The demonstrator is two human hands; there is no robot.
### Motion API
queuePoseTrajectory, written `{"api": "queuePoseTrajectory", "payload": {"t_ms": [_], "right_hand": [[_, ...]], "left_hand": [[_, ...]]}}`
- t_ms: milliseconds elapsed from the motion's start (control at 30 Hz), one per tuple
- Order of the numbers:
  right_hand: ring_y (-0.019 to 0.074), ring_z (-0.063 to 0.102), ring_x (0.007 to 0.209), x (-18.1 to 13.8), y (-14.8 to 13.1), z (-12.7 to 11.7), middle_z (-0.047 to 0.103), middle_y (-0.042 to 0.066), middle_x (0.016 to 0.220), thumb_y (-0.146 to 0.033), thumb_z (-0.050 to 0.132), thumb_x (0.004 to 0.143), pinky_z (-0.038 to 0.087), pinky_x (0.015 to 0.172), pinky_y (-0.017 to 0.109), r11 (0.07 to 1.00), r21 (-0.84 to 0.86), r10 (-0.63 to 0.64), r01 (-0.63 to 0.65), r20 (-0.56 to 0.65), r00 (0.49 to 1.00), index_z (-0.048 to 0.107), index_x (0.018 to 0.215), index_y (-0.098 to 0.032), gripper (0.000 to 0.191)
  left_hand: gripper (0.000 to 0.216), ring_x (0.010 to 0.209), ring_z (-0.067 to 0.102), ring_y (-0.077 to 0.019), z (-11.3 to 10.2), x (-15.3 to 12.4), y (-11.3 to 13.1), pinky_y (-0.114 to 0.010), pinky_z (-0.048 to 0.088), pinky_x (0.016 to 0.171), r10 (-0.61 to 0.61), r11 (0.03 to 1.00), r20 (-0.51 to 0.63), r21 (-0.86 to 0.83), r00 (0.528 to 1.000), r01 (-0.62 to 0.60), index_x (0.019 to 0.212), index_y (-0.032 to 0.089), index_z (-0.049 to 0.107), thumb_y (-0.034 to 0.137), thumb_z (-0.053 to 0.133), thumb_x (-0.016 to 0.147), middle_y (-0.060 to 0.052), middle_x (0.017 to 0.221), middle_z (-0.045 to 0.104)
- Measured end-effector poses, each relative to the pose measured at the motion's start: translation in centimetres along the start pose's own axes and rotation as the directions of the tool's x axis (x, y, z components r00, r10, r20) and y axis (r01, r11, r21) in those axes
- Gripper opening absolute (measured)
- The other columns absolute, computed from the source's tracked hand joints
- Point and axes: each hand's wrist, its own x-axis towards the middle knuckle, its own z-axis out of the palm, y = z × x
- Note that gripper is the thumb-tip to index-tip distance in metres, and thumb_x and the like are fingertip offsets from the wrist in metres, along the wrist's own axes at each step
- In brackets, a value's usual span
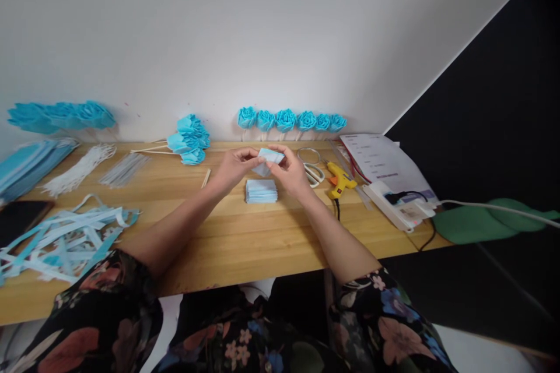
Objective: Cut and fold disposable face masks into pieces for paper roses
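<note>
Between both hands, above the middle of the table, is a small pale blue and white sheet (271,155) of thin material. My left hand (240,164) pinches its left side, fingers closed. On its right side, the thumb and fingers of my right hand (287,169) are closed too. A whitish part of the piece hangs below the fingers. Directly under the hands, a neat stack of pale blue-white rectangles (261,191) lies on the wooden table (227,245).
Blue flowers (286,120) on sticks line the wall, with more flowers (190,139) lying left. Scissors (314,175), a yellow glue gun (339,179) and a power strip (394,207) sit right. Cut strips (74,239), white cords (83,169), clear strips (125,169) and blue sheets (35,166) lie left.
</note>
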Motion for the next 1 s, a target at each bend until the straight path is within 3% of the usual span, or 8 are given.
{"api": "queuePoseTrajectory", "payload": {"t_ms": [233,300,467,700,867,1000], "right_hand": [[0.0162,0.058,0.076,0.39,0.19,-0.44,0.061,-0.001,0.083,-0.033,0.069,0.080,0.050,0.076,0.032,0.997,-0.067,-0.031,0.028,-0.042,0.999,0.065,0.121,-0.026,0.041],[0.0164,0.058,0.076,0.38,0.07,-0.41,0.062,0.000,0.085,-0.031,0.068,0.080,0.050,0.075,0.032,0.997,-0.071,-0.030,0.028,-0.036,0.999,0.065,0.121,-0.025,0.041],[0.0184,0.062,0.081,0.38,0.08,-0.31,0.068,0.001,0.087,-0.031,0.067,0.081,0.050,0.077,0.033,0.998,-0.064,-0.025,0.024,-0.011,1.000,0.064,0.121,-0.026,0.041],[0.0171,0.061,0.080,0.48,0.27,-0.35,0.066,0.000,0.085,-0.033,0.068,0.080,0.050,0.073,0.030,1.000,-0.028,-0.012,0.012,0.004,1.000,0.065,0.121,-0.023,0.042],[0.0183,0.062,0.084,0.34,-0.19,-0.36,0.068,0.003,0.095,-0.048,0.071,0.080,0.051,0.071,0.029,0.999,0.029,0.019,-0.020,0.049,0.999,0.065,0.124,-0.025,0.051],[0.0179,0.059,0.078,0.31,0.19,-0.52,0.067,0.001,0.085,-0.055,0.071,0.079,0.049,0.068,0.029,0.999,-0.024,0.029,-0.029,0.017,0.999,0.071,0.106,-0.023,0.042]], "left_hand": [[0.031,0.045,0.039,-0.0062,-0.92,0.71,0.06,-0.024,0.032,0.043,-0.050,0.999,-0.126,-0.006,0.991,0.050,0.069,0.017,0.072,0.041,0.088,0.058,0.002,0.060,0.060],[0.033,0.047,0.046,-0.0077,-1.04,0.86,-0.13,-0.024,0.038,0.045,-0.056,0.998,-0.112,-0.040,0.992,0.051,0.071,0.016,0.073,0.042,0.088,0.057,0.000,0.065,0.065],[0.040,0.071,0.063,-0.0139,-0.99,0.99,-0.61,-0.029,0.058,0.066,-0.064,0.986,-0.101,-0.162,0.993,0.047,0.073,0.014,0.070,0.044,0.089,0.056,-0.004,0.079,0.070],[0.043,0.068,0.063,-0.0122,-0.81,0.81,-0.63,-0.028,0.059,0.065,-0.038,0.983,-0.111,-0.183,0.993,0.017,0.076,0.014,0.070,0.046,0.089,0.056,-0.002,0.079,0.069],[0.037,0.066,0.064,-0.0125,-0.36,0.37,-0.35,-0.029,0.059,0.066,0.002,0.996,-0.094,-0.093,0.996,-0.011,0.079,0.014,0.072,0.045,0.085,0.063,-0.003,0.080,0.070],[0.035,0.065,0.064,-0.0134,-0.06,0.15,-0.57,-0.029,0.058,0.066,0.007,0.999,-0.042,-0.042,0.999,-0.009,0.079,0.015,0.072,0.045,0.083,0.066,-0.003,0.077,0.071]]}}
